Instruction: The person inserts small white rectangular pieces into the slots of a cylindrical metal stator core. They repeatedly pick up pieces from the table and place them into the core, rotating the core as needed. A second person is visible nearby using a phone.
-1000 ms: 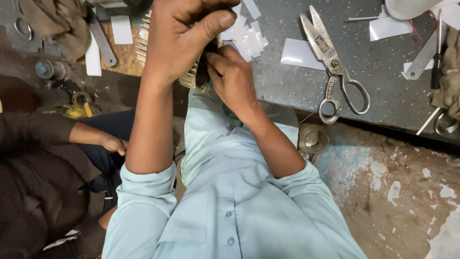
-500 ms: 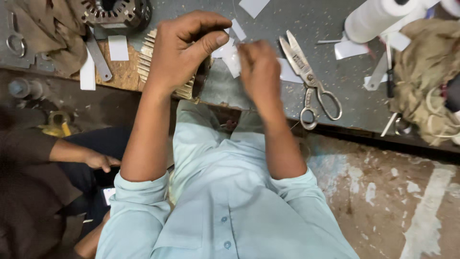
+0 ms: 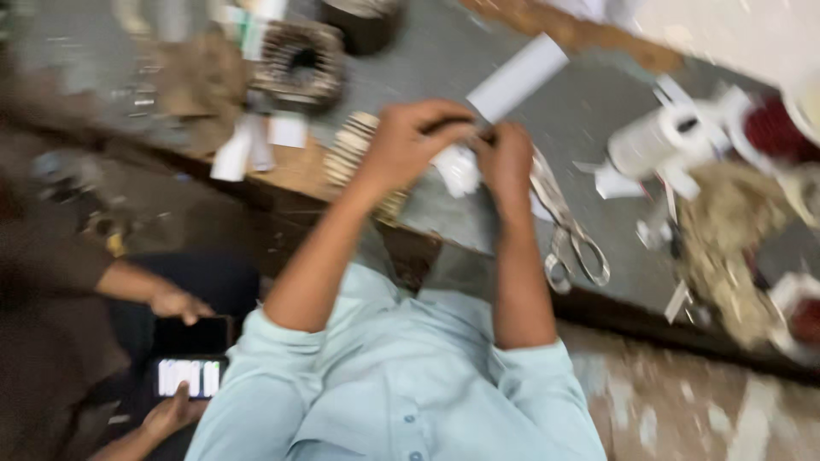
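Hands: left hand (image 3: 408, 147) and right hand (image 3: 506, 162) meet above the worktop (image 3: 478, 77), both closed on one small white paper piece (image 3: 457, 169).
Left hand: curled over the paper piece from the top left, fingers narrow; whether it also holds a second item cannot be told, as the view is blurred.
Right hand: pinches the paper piece at its right edge, fingers narrow.
Paper piece: held between the two hands, just left of the scissors (image 3: 568, 230) and clear of the worktop surface.
Scissors: flat on the worktop, just right of the right hand, handles toward the near edge.
White roll (image 3: 662, 141): above and right of the scissors, well apart from the hands.
White strip (image 3: 517, 78): above the scissors, just beyond the hands.
Stator (image 3: 299, 61): far left of the scissors, at the back of the worktop.
Other person: a hand (image 3: 178, 303) and a phone (image 3: 190, 376), low and far left of the scissors, off the worktop.
Technique: judged best done with both thumbs close to the fold line, pressure even, elbows steady; keep the paper piece away from the scissors blades.
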